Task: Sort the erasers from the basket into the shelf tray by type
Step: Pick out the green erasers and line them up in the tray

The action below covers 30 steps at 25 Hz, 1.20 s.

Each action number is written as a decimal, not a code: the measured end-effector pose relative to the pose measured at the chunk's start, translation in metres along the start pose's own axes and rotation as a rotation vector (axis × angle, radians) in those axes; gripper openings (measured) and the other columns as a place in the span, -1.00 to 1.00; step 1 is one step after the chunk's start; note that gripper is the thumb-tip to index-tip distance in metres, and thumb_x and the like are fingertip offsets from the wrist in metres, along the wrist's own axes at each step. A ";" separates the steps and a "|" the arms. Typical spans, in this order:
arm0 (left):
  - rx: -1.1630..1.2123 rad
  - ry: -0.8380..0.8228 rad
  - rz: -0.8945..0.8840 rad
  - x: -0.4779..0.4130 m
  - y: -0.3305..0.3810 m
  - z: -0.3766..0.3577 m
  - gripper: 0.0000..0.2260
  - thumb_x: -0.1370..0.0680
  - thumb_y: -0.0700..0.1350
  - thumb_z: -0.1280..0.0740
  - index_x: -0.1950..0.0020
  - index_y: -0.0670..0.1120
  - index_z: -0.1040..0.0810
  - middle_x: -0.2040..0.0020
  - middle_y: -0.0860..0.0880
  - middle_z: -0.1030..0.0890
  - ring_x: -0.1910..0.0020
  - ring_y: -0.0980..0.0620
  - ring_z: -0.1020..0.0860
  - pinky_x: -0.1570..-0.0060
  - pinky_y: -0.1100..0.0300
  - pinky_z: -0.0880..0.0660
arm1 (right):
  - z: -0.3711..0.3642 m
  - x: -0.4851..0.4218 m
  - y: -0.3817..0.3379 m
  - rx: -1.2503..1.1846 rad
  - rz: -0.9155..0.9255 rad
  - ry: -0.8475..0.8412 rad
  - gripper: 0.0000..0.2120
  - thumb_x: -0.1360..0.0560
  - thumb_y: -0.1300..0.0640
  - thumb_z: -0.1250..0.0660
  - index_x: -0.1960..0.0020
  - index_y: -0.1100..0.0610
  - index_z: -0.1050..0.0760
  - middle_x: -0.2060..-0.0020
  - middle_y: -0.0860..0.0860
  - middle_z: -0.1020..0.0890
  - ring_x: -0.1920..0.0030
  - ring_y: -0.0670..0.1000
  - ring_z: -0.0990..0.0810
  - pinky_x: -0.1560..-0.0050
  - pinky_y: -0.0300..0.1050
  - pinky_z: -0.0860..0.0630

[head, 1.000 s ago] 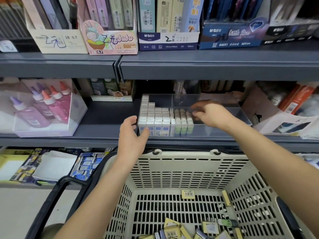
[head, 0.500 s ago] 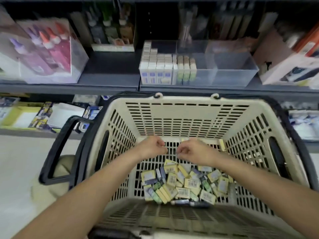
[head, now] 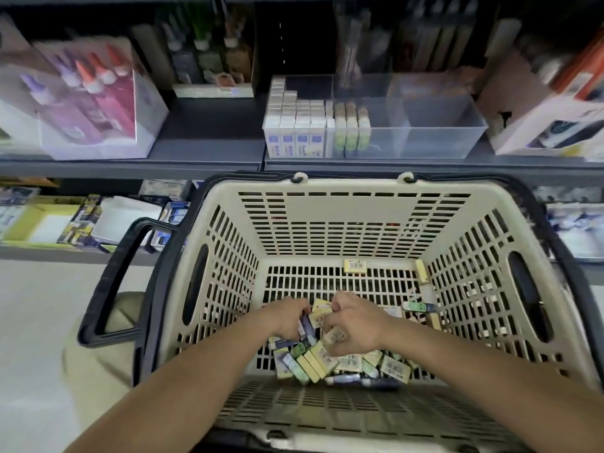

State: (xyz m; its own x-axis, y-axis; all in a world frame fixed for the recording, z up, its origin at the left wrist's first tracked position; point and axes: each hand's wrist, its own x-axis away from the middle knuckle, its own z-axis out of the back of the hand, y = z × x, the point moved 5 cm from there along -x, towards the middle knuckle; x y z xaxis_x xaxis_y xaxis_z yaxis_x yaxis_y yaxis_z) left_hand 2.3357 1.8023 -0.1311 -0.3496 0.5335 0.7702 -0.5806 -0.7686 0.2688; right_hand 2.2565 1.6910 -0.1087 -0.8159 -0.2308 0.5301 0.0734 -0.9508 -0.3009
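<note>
A beige plastic basket point(head: 356, 223) holds a heap of small boxed erasers point(head: 330, 362) on its floor, yellow, green and dark ones mixed. Both my hands are down in that heap. My left hand point(head: 287, 318) grips a dark eraser with curled fingers. My right hand point(head: 354, 325) curls round a pale yellow eraser. Two single yellow erasers point(head: 354, 265) lie near the far wall. On the shelf above stands a clear tray point(head: 441, 138) with rows of white erasers point(head: 297, 125) at its left and green-based ones point(head: 353, 125) beside them; its right compartments hold nothing.
The basket has black handles point(head: 114, 282). A clear box of glue bottles point(head: 88, 103) stands on the shelf at left, and a white carton point(head: 549, 125) at right. A lower shelf with stationery packs point(head: 81, 220) runs behind the basket. Pale floor lies at left.
A second ago my right hand was at the tray and my left near the shelf edge. Both dropped into the basket and have now sunk into the eraser heap and closed on pieces.
</note>
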 end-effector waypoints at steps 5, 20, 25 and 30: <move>0.027 0.041 -0.028 -0.002 -0.003 0.000 -0.67 -0.39 -0.27 -0.37 -0.06 -0.01 -0.37 -0.03 -0.05 -0.43 0.09 0.02 -0.44 0.25 0.20 -0.39 | 0.007 0.005 0.024 0.085 -0.124 0.141 -0.66 -0.48 -0.12 -0.21 -0.20 -0.02 -0.41 -0.02 -0.03 -0.38 -0.08 -0.01 -0.32 -0.09 -0.09 -0.32; 0.135 -0.044 0.009 -0.005 -0.022 0.003 -0.77 -0.49 -0.12 -0.39 -0.11 -0.13 -0.55 -0.06 -0.08 -0.59 0.04 -0.01 -0.52 0.04 0.16 -0.44 | -0.008 -0.004 -0.039 -0.167 0.073 0.222 -0.77 -0.53 0.01 -0.24 -0.15 0.05 -0.48 -0.05 0.02 -0.53 -0.12 0.06 -0.48 -0.09 -0.05 -0.39; 0.678 0.042 0.124 0.004 -0.040 0.023 -0.98 -0.51 -0.22 -0.35 0.10 -0.12 -0.56 0.15 -0.08 -0.59 0.28 0.08 -0.55 0.26 0.30 -0.53 | -0.009 -0.004 -0.035 -0.268 -0.052 0.264 -0.71 -0.48 -0.05 -0.30 -0.15 0.03 -0.39 -0.06 -0.02 -0.49 -0.04 0.00 -0.51 0.00 -0.14 -0.45; 1.141 0.007 0.016 0.011 -0.016 0.041 -0.86 -0.51 -0.21 -0.35 -0.06 -0.15 -0.55 0.01 -0.13 -0.64 0.10 0.03 -0.63 0.15 0.28 -0.58 | 0.020 -0.001 -0.001 -1.080 -0.307 0.484 -0.56 -0.43 0.09 -0.42 -0.17 -0.08 -0.24 0.09 -0.04 -0.50 0.19 -0.14 -0.59 0.30 -0.33 -0.45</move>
State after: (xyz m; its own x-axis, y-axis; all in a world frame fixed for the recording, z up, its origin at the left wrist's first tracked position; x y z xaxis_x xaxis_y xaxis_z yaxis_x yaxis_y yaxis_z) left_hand 2.3713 1.8056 -0.1029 -0.3573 0.5198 0.7759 0.4297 -0.6461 0.6308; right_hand 2.2689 1.6879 -0.0932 -0.8617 0.2927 0.4145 -0.4856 -0.2384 -0.8411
